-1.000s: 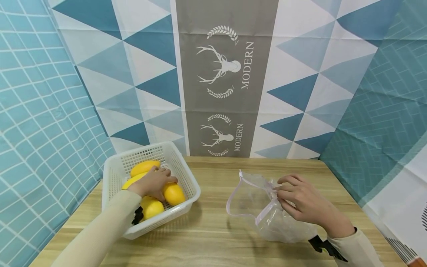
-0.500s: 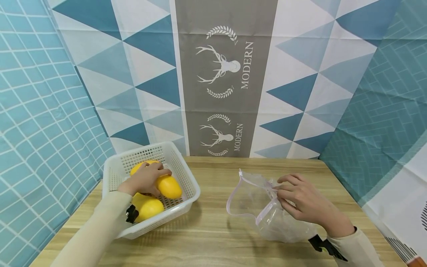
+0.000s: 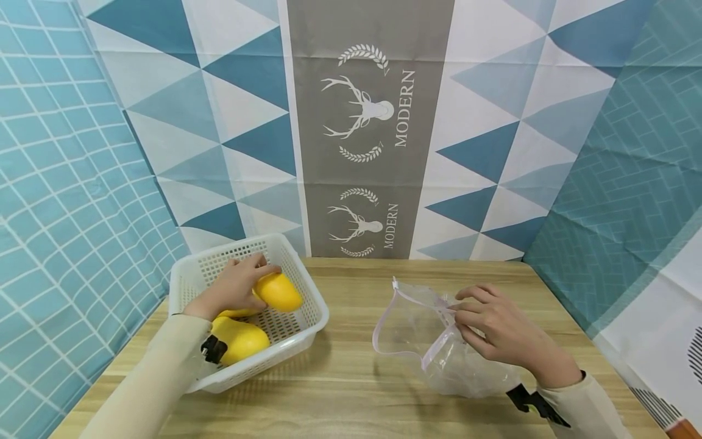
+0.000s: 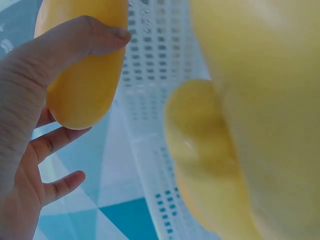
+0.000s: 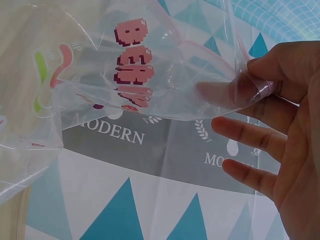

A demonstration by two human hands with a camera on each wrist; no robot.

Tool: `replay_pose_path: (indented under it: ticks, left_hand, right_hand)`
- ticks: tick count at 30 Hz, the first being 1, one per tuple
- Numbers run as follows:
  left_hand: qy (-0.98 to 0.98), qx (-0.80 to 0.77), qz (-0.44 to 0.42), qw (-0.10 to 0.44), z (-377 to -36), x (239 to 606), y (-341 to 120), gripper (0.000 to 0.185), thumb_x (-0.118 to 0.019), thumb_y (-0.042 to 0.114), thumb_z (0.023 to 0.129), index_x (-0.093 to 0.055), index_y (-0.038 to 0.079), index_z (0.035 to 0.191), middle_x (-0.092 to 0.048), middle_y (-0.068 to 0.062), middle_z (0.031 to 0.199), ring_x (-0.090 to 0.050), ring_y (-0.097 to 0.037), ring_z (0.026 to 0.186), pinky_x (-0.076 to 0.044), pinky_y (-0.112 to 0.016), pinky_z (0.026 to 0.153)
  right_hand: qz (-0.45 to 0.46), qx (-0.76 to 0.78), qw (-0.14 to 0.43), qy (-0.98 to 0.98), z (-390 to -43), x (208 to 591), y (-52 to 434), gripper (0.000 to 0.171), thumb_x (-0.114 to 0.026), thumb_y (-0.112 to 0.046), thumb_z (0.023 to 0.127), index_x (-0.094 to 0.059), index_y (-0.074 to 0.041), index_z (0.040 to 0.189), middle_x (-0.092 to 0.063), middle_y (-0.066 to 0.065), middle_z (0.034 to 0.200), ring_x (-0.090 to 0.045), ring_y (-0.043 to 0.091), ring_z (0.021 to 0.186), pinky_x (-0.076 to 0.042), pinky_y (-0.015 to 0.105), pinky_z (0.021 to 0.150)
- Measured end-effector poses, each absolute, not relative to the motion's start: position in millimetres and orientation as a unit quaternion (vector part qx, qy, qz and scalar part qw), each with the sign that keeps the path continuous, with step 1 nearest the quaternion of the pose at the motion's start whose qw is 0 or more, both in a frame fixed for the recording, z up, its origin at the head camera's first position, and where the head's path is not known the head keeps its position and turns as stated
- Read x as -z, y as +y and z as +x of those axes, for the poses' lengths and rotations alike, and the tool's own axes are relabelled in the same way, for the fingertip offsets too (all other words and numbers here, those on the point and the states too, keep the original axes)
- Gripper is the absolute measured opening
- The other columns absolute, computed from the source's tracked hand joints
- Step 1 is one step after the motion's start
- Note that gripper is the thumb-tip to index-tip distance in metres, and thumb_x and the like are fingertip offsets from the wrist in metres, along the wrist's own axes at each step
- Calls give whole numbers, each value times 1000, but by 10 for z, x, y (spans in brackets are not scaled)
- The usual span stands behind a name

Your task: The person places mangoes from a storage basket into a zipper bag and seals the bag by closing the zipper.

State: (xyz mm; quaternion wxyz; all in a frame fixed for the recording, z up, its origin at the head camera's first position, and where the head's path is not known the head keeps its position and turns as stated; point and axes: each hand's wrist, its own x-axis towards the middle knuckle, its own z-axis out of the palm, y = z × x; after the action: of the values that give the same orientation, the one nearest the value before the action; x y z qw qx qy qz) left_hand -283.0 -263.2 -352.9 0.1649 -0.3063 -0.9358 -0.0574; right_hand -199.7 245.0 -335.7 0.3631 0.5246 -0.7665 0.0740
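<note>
My left hand [image 3: 237, 285] grips a yellow mango [image 3: 278, 292] and holds it above the white plastic basket [image 3: 307, 299] at the table's left. In the left wrist view the thumb curls over that mango [image 4: 85, 75], with other mangoes [image 4: 235, 125] close below. More mangoes [image 3: 241, 339] lie in the basket. My right hand [image 3: 493, 329] pinches the rim of a clear zip bag [image 3: 422, 341] on the table's right and holds its mouth open toward the basket. The right wrist view shows the bag [image 5: 125, 85] with pink print, its edge pinched between thumb and forefinger [image 5: 260, 80].
The wooden table [image 3: 351, 390] runs between basket and bag. A patterned cloth backdrop [image 3: 367, 122] closes the back and both sides. The table's right edge [image 3: 592, 341] lies close behind my right hand.
My left hand closed round one mango in the basket and raised it up and slightly right. The right hand and the bag have stayed still.
</note>
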Motion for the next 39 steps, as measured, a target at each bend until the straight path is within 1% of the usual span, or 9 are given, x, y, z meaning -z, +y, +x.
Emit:
replay_pose_path:
  ticks: [8, 11, 17, 23, 30, 35, 39]
  left_hand:
    - [-926, 46, -317, 198, -2758, 3352, -2427, 71, -91, 28, 61, -66, 18, 126, -48, -4, 101, -44, -20, 82, -27, -39, 68]
    - [-918, 48, -331, 212, -2715, 3294, -2341, 71, -92, 27, 60, -66, 17, 124, -47, -5, 100, -44, -21, 82, -29, -39, 68]
    - [-899, 53, -363, 239, -2620, 3205, -2148, 72, -95, 24, 56, -66, 16, 122, -47, -7, 99, -46, -24, 85, -35, -40, 72]
    - [-881, 58, -386, 267, -2524, 3182, -1936, 76, -98, 25, 53, -65, 19, 121, -47, -6, 98, -45, -25, 88, -34, -41, 72]
    - [-865, 46, -408, 290, -2392, 3205, -1683, 74, -97, 29, 53, -66, 18, 120, -48, -6, 98, -48, -24, 89, -35, -43, 75]
    - [-858, 50, -419, 294, -2304, 3239, -1496, 70, -94, 29, 56, -66, 19, 119, -47, -5, 97, -49, -23, 93, -37, -45, 75]
    - [-860, 53, -413, 295, -2242, 3272, -1367, 68, -92, 32, 56, -66, 20, 118, -46, -5, 95, -48, -21, 91, -37, -44, 73]
  right_hand:
    - [522, -76, 357, -771, -2001, 3363, 2457, 45, -33, -31, 108, -66, -17, 79, -67, -7, 82, -62, 25, 93, -43, 46, 83]
    - [522, -75, 357, -771, -2004, 3368, 2456, 45, -33, -31, 108, -64, -18, 79, -67, -7, 82, -62, 25, 93, -44, 47, 83]
    - [522, -75, 359, -770, -2005, 3369, 2453, 44, -33, -31, 108, -64, -18, 79, -67, -7, 83, -62, 25, 93, -44, 47, 82]
    - [522, -77, 357, -771, -2004, 3363, 2448, 45, -33, -30, 108, -65, -18, 79, -68, -5, 83, -62, 26, 93, -44, 48, 82]
    - [520, -74, 358, -772, -2007, 3360, 2447, 45, -33, -30, 108, -66, -18, 81, -69, -6, 85, -62, 25, 94, -44, 47, 83]
    - [522, -79, 360, -769, -2013, 3362, 2442, 44, -33, -30, 108, -64, -18, 79, -67, -7, 84, -61, 24, 94, -44, 47, 83]
    - [523, -79, 361, -768, -2020, 3363, 2439, 44, -33, -29, 108, -64, -18, 79, -68, -6, 84, -61, 25, 93, -44, 47, 83]
